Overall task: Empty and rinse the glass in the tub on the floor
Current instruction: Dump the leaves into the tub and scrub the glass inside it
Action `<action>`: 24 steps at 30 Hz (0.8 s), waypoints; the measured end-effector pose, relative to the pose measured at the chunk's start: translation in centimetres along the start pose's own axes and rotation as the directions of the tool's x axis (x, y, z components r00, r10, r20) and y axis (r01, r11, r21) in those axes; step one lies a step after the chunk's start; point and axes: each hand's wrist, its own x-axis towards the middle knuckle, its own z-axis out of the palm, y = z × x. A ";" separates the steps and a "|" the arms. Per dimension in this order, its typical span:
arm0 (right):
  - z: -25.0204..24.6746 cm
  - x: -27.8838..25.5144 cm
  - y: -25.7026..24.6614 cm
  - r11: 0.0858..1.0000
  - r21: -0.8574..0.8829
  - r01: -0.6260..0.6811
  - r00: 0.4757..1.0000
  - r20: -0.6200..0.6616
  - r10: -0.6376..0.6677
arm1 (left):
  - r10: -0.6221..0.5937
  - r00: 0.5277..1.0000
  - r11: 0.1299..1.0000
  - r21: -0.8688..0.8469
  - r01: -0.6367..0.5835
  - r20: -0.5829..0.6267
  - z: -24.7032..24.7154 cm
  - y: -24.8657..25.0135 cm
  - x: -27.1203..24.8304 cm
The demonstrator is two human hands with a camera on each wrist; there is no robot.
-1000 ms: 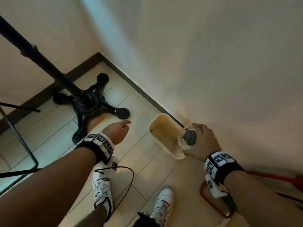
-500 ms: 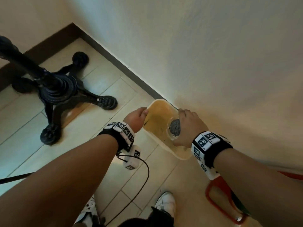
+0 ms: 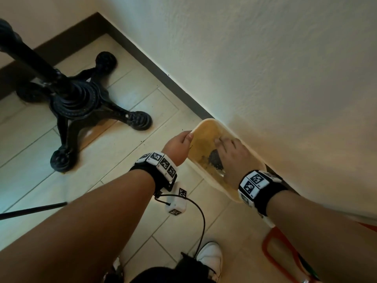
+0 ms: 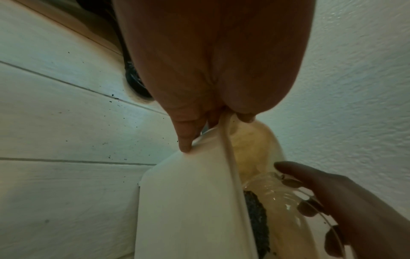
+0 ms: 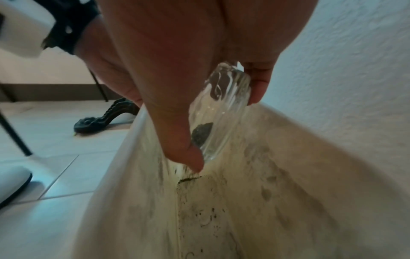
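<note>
A cream plastic tub stands on the floor tiles against the wall, with yellowish water and dark specks inside. My left hand pinches its near-left rim, thumb inside and fingers on the outer wall. My right hand grips a clear ribbed glass, tipped mouth-down inside the tub. A dark wet clump sits in the glass, and liquid with dark bits trickles down the tub's wall. In the head view my right hand covers most of the glass; a dark mass shows beside it.
The white wall runs close behind the tub. A black cast-iron table base stands on the tiles to the left. A red metal frame lies bottom right. My white shoe and a black cable are below the hands.
Both hands have come down to the tub. The left hand has taken hold of the rim. The right hand has lowered the glass into the tub and tipped it over.
</note>
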 end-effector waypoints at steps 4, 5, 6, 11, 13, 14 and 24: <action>0.6 0.2 0.1 0.999 0.042 -0.002 1.000 -0.008 0.003 | -0.006 1.000 1.000 -0.007 0.006 -0.004 0.1 0.0 -0.1; 0.6 0.1 0.2 0.999 0.045 0.003 1.000 -0.002 -0.003 | -0.010 1.000 1.000 -0.011 0.010 -0.003 0.1 0.0 0.0; 0.4 0.0 0.3 0.999 0.045 0.010 1.000 0.005 -0.010 | -0.012 1.000 1.000 -0.019 0.012 -0.004 0.1 0.0 -0.1; 0.3 -0.8 0.4 0.999 0.023 0.030 0.997 0.073 -0.031 | -0.007 1.000 1.000 -0.018 0.007 -0.006 0.2 0.0 -0.4; 0.7 -1.0 0.5 0.999 0.018 0.031 0.996 0.078 -0.032 | -0.009 1.000 1.000 -0.023 0.009 -0.009 0.3 0.0 -0.5; 0.9 -1.1 0.5 0.999 0.020 0.026 0.997 0.076 -0.028 | -0.012 1.000 0.999 -0.030 0.011 -0.009 0.3 0.0 -0.4; 1.5 -1.1 0.7 0.996 0.033 0.086 0.996 0.011 -0.086 | -0.022 0.999 0.999 -0.041 0.021 -0.026 0.2 0.1 -0.6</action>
